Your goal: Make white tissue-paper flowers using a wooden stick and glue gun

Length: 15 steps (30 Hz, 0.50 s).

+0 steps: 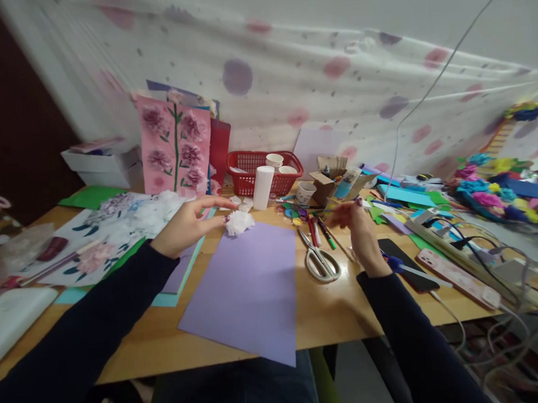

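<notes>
A purple sheet of paper [251, 288] lies on the wooden table, its near corner past the front edge. At its far left corner is a crumpled white tissue tuft [240, 223]. The fingertips of my left hand [191, 223] touch that tuft, pinched at its left side. To the right, my right hand [361, 232] is raised over the table beside pens and scissors [321, 262]; its fingers are blurred and partly hidden, so what they hold cannot be made out.
A red basket [245, 181] stands behind a white roll [264, 188]. A paper cup [305, 193] is near a cardboard box. Phones [409, 264], cables and a power strip crowd the right. Floral artwork [177, 143] and papers fill the left.
</notes>
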{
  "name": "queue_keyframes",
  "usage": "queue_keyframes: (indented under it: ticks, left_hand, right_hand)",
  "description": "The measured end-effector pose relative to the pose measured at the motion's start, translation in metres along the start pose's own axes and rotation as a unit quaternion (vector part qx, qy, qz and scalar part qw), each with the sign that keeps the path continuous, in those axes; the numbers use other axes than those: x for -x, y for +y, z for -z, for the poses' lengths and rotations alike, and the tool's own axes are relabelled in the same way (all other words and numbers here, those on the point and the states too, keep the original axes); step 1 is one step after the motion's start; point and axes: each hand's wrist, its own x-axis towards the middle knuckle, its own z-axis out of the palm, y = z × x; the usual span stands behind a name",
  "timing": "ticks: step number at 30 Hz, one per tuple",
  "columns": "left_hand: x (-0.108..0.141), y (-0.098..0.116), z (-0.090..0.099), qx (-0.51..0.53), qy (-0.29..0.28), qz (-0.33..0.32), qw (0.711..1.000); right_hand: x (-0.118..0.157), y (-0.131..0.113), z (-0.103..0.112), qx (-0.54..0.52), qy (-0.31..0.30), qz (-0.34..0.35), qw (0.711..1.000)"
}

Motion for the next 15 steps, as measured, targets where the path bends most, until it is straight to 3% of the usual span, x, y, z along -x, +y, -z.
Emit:
queue_keyframes:
  ticks: [3,8,12,15]
  left_hand:
    - [0.005,-0.009,-0.001,0.015,0.018,0.025,0.999]
    - [0.007,-0.013,-0.020,0.055,-0.021,0.034,0.998]
    - [0.003,-0.007,-0.048,0.125,-0.114,0.039,0.985]
    - [-0.005,-0.005,-0.079,0.187,-0.065,0.078,0.977]
  right_hand:
    - [-0.002,-0.004,0.004,-0.020,-0.076,-0.031,0.996]
    - [-0.005,-0.015,0.002,-0.020,-0.092,-0.062,0.994]
    - [-0.005,-0.019,0.001,-0.032,-0.128,-0.059,0.990]
    - [-0.003,-0.017,0.000,-0.042,-0.136,-0.039,0.989]
